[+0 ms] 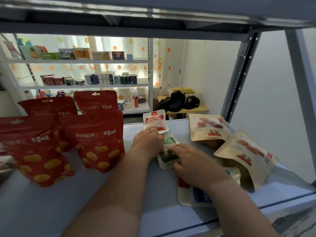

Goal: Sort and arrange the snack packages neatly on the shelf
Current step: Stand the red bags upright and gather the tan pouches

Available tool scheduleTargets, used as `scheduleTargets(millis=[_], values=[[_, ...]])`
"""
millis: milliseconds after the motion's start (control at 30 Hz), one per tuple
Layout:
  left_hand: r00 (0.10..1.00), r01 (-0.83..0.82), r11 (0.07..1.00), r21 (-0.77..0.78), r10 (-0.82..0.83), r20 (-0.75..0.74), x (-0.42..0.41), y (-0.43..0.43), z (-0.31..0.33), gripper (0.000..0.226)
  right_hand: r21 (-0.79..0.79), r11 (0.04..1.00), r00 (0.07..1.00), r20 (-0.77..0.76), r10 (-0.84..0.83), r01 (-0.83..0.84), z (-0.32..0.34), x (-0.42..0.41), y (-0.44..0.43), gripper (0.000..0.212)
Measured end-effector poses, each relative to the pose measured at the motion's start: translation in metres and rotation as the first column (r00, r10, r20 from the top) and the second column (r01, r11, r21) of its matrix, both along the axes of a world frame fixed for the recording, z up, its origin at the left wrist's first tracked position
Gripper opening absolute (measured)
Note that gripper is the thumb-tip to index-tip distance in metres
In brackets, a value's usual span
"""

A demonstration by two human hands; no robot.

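Forearms are stretched over the shelf: red pouches are stood at left, tan pouches left toppled at right. Mid-shelf, the green packet is covered by the right hand, whose grip cannot be told; the red-white packet is touched by the flat left hand.

One wide-angle view comes from the person's head, looking forward and down into the shelf from its open front. It sits close enough that both forearms run up from the bottom edge, and the left hand and right hand meet at the green packet near mid-frame. The board above spans the top of the picture, and beneath it the view passes through the open back to a farther rack well behind.
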State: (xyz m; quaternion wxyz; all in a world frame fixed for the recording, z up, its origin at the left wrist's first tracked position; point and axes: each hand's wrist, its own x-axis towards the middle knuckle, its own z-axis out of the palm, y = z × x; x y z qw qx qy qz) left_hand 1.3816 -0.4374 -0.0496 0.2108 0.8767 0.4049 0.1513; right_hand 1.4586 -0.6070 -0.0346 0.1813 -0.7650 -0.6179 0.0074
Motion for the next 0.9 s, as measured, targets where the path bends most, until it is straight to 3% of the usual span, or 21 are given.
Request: scheduleTargets(millis=[233,367,533,667,800,900], values=[[0.997,0.009,1.0,0.021,-0.007,-0.072,-0.003,-0.008,0.004,0.058,-0.042,0.999,1.0,0.002,0.031,-0.031,-0.004,-0.001,0.004,0.052],[0.995,0.023,0.999,0.029,-0.02,-0.098,-0.007,-0.012,0.011,0.054,0.017,1.0,0.997,-0.077,0.025,-0.024,0.006,-0.004,-0.001,0.044],[0.991,0.053,0.996,0.072,-0.043,-0.125,-0.013,-0.032,0.033,0.051,0.091,0.995,0.997,-0.063,-0.039,0.045,0.026,-0.002,-0.033,0.036],[0.97,0.14,0.988,0.07,-0.123,-0.208,-0.054,-0.069,0.044,0.05,-0.018,0.989,0.989,0.03,-0.147,0.147,0.021,-0.01,-0.069,0.026],[0.917,0.268,0.957,0.115,-0.216,-0.336,-0.11,-0.11,0.031,0.05,-0.168,0.969,0.983,0.059,-0.171,0.179,0.009,-0.029,-0.082,0.036],[0.905,0.355,0.918,0.176,-0.29,-0.312,-0.139,-0.117,0.018,0.045,-0.197,0.947,0.965,0.127,-0.23,0.252,0.007,-0.038,-0.074,0.039]])
